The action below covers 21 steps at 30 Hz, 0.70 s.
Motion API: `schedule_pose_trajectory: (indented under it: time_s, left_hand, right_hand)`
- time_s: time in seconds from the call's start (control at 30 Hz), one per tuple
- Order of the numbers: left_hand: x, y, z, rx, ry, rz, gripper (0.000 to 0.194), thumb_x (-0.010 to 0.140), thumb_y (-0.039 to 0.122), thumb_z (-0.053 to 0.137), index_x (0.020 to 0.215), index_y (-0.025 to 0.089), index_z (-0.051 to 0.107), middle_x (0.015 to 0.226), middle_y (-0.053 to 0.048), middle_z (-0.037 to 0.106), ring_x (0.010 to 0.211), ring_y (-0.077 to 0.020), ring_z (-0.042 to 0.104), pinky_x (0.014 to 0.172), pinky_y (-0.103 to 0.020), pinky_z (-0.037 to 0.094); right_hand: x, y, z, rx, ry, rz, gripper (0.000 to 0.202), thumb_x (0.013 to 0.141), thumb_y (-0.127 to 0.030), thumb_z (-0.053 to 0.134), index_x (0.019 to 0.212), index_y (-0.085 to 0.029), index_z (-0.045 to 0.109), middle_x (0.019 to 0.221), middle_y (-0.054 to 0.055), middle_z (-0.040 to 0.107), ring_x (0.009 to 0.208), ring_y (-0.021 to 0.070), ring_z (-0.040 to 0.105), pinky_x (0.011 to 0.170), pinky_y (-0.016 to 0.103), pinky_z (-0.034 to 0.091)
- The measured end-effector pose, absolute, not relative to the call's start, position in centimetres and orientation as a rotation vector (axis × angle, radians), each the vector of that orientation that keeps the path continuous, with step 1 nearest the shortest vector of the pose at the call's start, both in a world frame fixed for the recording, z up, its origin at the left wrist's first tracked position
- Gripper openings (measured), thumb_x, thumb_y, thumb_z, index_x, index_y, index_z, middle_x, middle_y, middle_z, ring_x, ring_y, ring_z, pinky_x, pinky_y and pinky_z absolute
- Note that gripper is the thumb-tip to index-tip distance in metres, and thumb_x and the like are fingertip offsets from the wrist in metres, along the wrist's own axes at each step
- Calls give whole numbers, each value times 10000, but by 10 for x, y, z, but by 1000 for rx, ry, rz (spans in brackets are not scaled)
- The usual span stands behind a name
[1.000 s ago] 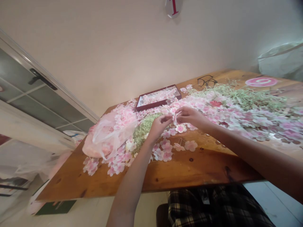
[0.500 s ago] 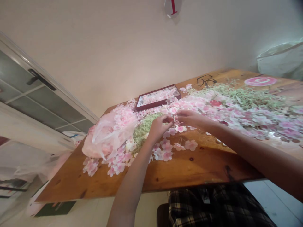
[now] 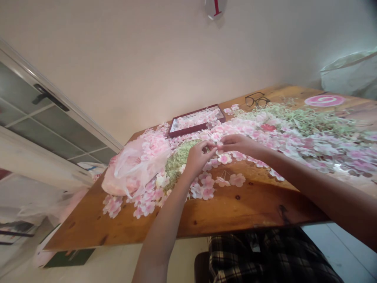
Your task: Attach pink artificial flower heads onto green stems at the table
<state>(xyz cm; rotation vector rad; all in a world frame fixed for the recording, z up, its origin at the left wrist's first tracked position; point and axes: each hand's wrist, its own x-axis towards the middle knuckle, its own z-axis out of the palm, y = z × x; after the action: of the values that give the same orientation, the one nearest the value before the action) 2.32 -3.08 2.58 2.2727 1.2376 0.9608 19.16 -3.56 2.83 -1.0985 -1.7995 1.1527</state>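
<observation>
Across a wooden desk (image 3: pixel 235 208), a broad spread of pink blossoms (image 3: pixel 294 141) lies loose before a tray (image 3: pixel 188 131) holding fewer, suggesting the handwork is far from finished. A person's left hand (image 3: pixel 198 157) and right hand (image 3: pixel 237 143) meet mid-desk; whether either grip holds anything cannot be told. Nearer the edge rest 2 stemmed blossoms (image 3: pixel 237 180).

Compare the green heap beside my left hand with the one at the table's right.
The middle heap looks smaller and compact, while the right heap is loose and widely spread. The middle heap sits just left of your left hand; the right heap lies farther back, behind pale pink flowers. Both are green, stringy-looking material on the wooden table.
</observation>
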Motion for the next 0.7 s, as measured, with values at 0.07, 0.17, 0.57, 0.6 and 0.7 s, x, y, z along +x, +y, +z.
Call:
schedule_pose_trajectory:
  time_s: [0.07, 0.17, 0.57, 0.6, 0.7]
  left_hand:
    - [21, -30, 26, 2228, 1253, 951, 200, 696, 352, 495, 754, 183, 583, 770, -13, 598, 644, -113, 501, 597, -230, 370]
    - [16, -28, 28, 2168, 1240, 853, 245, 696, 390, 484, 797, 188, 580, 798, -23, 601, 662, -124, 523, 597, -235, 381]
    - [27, -27, 13, 2347, 643, 155, 184, 703, 299, 488, 730, 211, 647, 790, -18, 628, 706, -129, 548, 655, -219, 375]
    - [27, -27, 12, 2315, 723, 229, 206, 713, 317, 469, 721, 208, 643, 774, -15, 627, 682, -127, 543, 632, -220, 372]
    - [22, -25, 15, 2155, 1013, 478, 280, 724, 398, 429, 754, 205, 629, 737, -9, 612, 609, -121, 510, 548, -222, 347]
  right_hand:
    - [191, -35, 27, -1098, -1722, 1180, 184, 643, -360, 599, 626, -179, 568, 661, 23, 580, 612, 127, 505, 581, 261, 371]
    - [192, -30, 22, -1069, -1631, 1189, 153, 623, -330, 621, 616, -181, 588, 644, 26, 584, 627, 137, 520, 632, 282, 404]
    - [198, -18, 8, -1088, -1417, 1259, 135, 645, -287, 610, 613, -162, 571, 650, 29, 563, 631, 120, 523, 717, 308, 430]
    - [199, -19, 9, -1072, -1398, 1280, 135, 643, -288, 610, 613, -164, 569, 657, 27, 560, 642, 121, 526, 721, 305, 430]
    - [205, -20, 15, -939, -1310, 1354, 132, 642, -295, 607, 616, -174, 563, 693, 17, 547, 707, 127, 531, 746, 292, 428]
